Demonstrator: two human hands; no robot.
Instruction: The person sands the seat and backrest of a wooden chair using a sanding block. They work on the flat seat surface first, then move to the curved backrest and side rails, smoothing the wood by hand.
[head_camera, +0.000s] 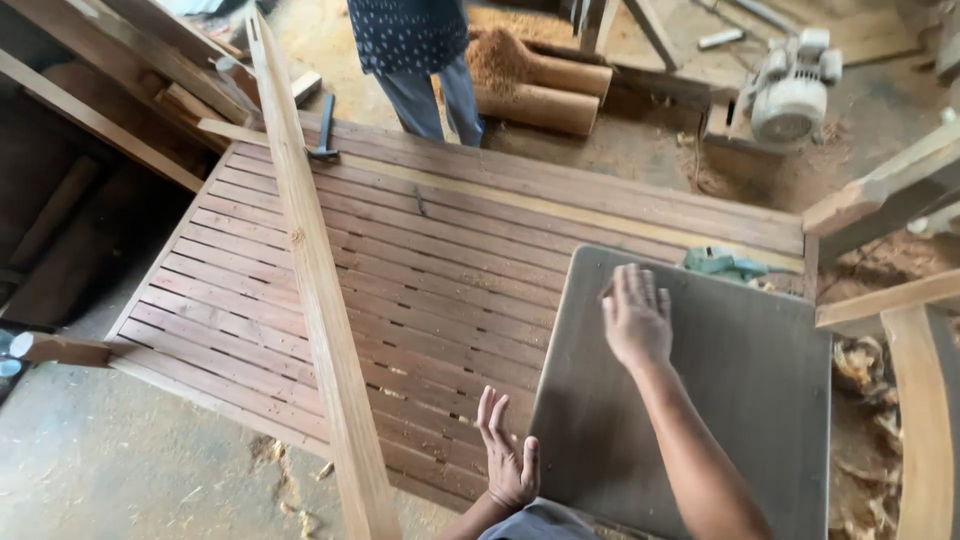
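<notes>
A flat grey-brown wooden board lies on the right end of a slatted reddish wooden panel. My right hand rests palm down on the board's upper left part, fingers spread. My left hand is open beside the board's left edge, fingers up, close to that edge; I cannot tell if it touches. Neither hand holds anything.
A long pale wooden strip lies diagonally across the panel. A dark hammer and a green tool sit at the panel's far edge. A person stands beyond. Logs, a motor and timber surround the dusty floor.
</notes>
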